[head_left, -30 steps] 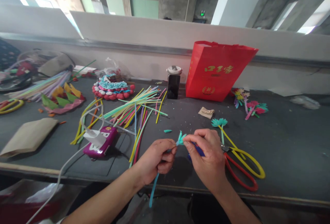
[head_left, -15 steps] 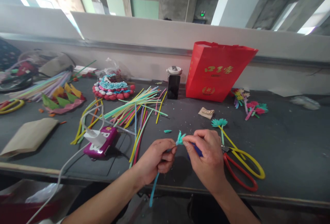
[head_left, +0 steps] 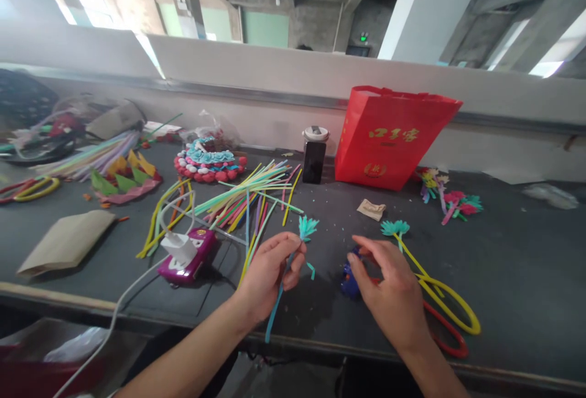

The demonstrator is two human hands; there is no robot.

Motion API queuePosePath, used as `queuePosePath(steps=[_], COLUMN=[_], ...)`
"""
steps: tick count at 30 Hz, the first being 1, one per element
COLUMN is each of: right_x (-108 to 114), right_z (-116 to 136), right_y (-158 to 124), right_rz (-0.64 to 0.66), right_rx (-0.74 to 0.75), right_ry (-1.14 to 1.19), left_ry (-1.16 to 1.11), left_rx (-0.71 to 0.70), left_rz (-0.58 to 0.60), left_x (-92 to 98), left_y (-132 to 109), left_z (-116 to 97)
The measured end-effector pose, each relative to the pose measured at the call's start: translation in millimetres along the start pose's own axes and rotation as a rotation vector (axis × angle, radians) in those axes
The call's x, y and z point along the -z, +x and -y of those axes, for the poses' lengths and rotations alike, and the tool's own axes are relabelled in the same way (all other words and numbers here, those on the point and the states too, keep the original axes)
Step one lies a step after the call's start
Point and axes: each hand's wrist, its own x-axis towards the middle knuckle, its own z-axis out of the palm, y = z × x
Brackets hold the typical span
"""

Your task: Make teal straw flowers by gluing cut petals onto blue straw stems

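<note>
My left hand (head_left: 276, 264) is closed on a pipe-cleaner flower: a fringed teal head (head_left: 307, 227) stands above the fingertips and its blue stem (head_left: 273, 318) hangs below the fist. To the right, my right hand (head_left: 389, 285) is held with thumb and fingers apart, nothing seen between them. Just beside its fingertips lies a dark blue object (head_left: 350, 281), partly covered, whose kind I cannot make out. Scissors with one yellow and one red handle (head_left: 476, 325) lie partly behind that hand. Beyond it rests another teal flower (head_left: 395, 227). A small teal scrap (head_left: 312, 270) lies between the hands.
Loose coloured pipe cleaners (head_left: 256, 193) spread across the middle left. Nearby sits a purple power strip (head_left: 196, 257) with a white plug and cable. A red bag (head_left: 394, 141), a cup (head_left: 315, 134) and a phone (head_left: 314, 162) stand at the back. Finished flowers (head_left: 460, 202) lie right.
My right hand has let go of the teal flower head and moved right, its fingers spreading. My left hand has raised the flower slightly left. A teal scrap now shows between the hands.
</note>
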Motion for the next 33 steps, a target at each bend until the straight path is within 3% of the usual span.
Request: queuePosePath(steps=[5,10,15,21,26,28,30,33], right_x=[-1.7,-11.0,-11.4,0.6,22.9,27.3,26.3,17.5], right_z=[-30.1,-58.7,-70.1,-58.5,-23.2,-9.5,0.0,6.1], right_y=[-31.4,-56.5,-60.1,-34.6,-13.4,-14.4,-20.3,-31.5], right_rz=[0.302,0.355,0.387,0.486,0.323,0.262,0.289,0.335], right_rx=[0.013,0.035,-0.028,-0.39,-0.759,-0.81,-0.809,-0.739], right_ry=[-0.339,-0.382,-0.345,0.071,0.817,1.043,1.163,1.147], left_ry=[-0.02,-0.051,-0.028,-0.038,-0.049,-0.046,-0.042,-0.015], left_rx=[-0.085,-0.104,-0.148,-0.181,-0.141,-0.13,-0.125,-0.142], left_rz=[-0.06,-0.082,-0.126,-0.167,-0.158,-0.15,-0.153,-0.173], left_x=[4.3,5.8,5.1,8.6,7.1,5.4,3.3,-0.3], left_y=[-3.1,-1.3,-1.6,-1.9,-1.7,-1.3,-0.6,0.7], left_z=[-7.3,-8.1,-9.0,-9.6,-8.3,-7.0,-5.7,-4.2])
